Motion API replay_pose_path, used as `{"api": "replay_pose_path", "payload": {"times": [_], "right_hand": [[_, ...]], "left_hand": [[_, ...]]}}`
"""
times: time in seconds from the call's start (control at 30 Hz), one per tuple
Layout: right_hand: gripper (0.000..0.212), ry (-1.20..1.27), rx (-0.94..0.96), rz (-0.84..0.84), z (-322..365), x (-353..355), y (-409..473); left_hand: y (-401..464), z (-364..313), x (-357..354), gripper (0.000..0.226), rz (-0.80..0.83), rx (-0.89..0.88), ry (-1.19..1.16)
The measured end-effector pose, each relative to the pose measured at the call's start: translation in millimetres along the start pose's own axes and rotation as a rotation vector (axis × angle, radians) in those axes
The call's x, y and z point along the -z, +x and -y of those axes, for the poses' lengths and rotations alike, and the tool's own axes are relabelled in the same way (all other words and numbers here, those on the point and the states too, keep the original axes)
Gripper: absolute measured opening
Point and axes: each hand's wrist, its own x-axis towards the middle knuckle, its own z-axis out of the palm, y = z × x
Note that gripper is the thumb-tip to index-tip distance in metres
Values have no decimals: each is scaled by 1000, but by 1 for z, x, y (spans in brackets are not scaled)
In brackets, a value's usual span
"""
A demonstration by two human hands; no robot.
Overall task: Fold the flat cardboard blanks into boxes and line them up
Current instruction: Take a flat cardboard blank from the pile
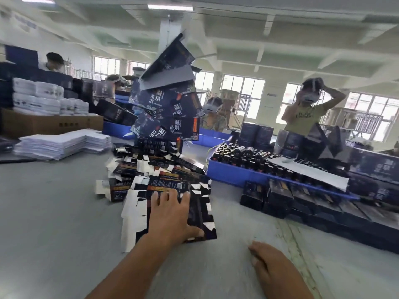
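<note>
A spread pile of flat dark cardboard blanks (166,184) with white flaps lies on the grey table in front of me. My left hand (170,214) rests flat on the nearest blanks, fingers straight and spread, thumb out to the right. My right hand (269,264) lies on the bare table at the lower right, fingers loosely bent, holding nothing. Folded dark boxes (302,203) stand in rows at the right side of the table. Behind the blanks rises a leaning stack of larger dark printed boxes (168,113).
A blue tray (233,175) of small dark bottles sits at the right, partly under a white sheet. White paper stacks (62,143) and a brown carton (51,124) lie at the left. Several people work at the far side.
</note>
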Motion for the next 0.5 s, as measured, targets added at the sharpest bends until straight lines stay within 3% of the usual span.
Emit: {"api": "replay_pose_path", "payload": {"times": [0.2, 0.3, 0.4, 0.5], "right_hand": [[26, 218, -122, -34, 2, 9, -2], [12, 484, -208, -99, 4, 16, -6], [18, 730, -281, -119, 5, 27, -14], [20, 905, -280, -10, 6, 41, -24]], "left_hand": [[-10, -35, 14, 81, -113, -189, -5], [-18, -46, 16, 73, -144, -294, -79], [-25, -52, 16, 58, -187, -388, -180], [-34, -64, 17, 52, -211, -463, -271]]}}
